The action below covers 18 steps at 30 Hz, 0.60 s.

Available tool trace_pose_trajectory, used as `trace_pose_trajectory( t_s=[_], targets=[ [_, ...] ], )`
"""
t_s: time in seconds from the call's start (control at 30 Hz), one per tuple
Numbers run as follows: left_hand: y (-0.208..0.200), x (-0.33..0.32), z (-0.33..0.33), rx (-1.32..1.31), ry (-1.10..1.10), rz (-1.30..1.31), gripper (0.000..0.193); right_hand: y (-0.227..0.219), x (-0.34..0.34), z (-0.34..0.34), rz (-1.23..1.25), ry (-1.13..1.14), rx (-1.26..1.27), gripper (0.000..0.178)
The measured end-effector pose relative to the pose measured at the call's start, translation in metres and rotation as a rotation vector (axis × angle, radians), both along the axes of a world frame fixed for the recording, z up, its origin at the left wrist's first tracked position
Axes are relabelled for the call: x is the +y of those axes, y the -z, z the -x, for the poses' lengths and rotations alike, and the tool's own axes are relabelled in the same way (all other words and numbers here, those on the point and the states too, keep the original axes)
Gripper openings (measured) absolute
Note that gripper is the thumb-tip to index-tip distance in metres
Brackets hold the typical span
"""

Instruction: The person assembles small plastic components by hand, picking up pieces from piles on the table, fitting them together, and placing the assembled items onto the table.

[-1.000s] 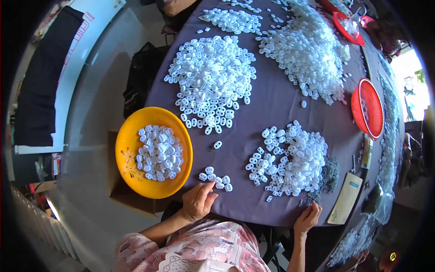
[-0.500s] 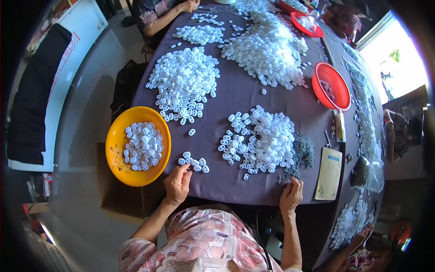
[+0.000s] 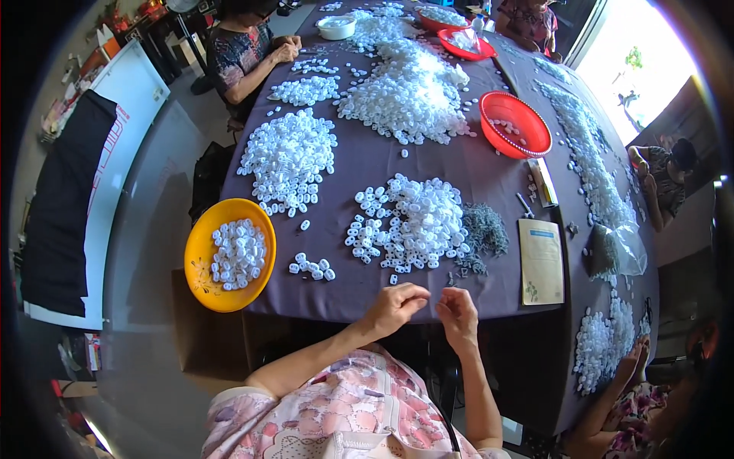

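Observation:
My left hand and my right hand face each other over the table's front edge, a small gap between them. The fingers of both are pinched together, and whatever they hold is too small or hidden to make out. Beyond them lies a heap of white two-holed oval plastic pieces. Against its right side rests a pile of small dark grey parts. A short cluster of the same white pieces is to the left of my hands. Further left, a yellow bowl contains more of them.
Larger white heaps spread over the dark tablecloth farther back. A red basket and a tan booklet are to the right. Across the table, a co-worker sits at the far left; others work along the right side.
My left hand has moved right, away from the small white cluster. My right hand has come left from beside the grey parts, so the two now meet. The view has shifted.

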State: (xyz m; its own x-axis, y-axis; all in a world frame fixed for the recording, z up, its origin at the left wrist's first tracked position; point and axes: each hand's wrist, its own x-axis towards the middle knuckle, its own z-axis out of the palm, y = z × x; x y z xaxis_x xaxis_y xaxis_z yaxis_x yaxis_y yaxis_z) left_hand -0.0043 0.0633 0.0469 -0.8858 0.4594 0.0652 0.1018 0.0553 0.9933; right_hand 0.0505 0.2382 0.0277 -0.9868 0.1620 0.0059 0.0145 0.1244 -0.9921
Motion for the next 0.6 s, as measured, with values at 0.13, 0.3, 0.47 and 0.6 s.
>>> trace_pose_trajectory(
  t_s=[0.13,0.3,0.47,0.6],
  targets=[
    [0.004,0.018,-0.005,-0.286,0.153,-0.063,0.013,0.000,-0.001,-0.007,0.084,-0.025,0.032,0.026],
    [0.006,0.019,-0.005,-0.381,0.148,-0.021,0.014,-0.003,-0.001,-0.008,0.137,-0.023,0.016,0.025],
    [0.020,0.019,0.000,-0.501,0.165,-0.142,0.015,-0.004,0.000,-0.004,0.311,-0.043,-0.010,0.026],
    [0.021,0.027,0.002,-0.563,0.138,-0.123,0.017,0.002,0.000,0.001,0.292,-0.018,0.016,0.028]
  ],
)
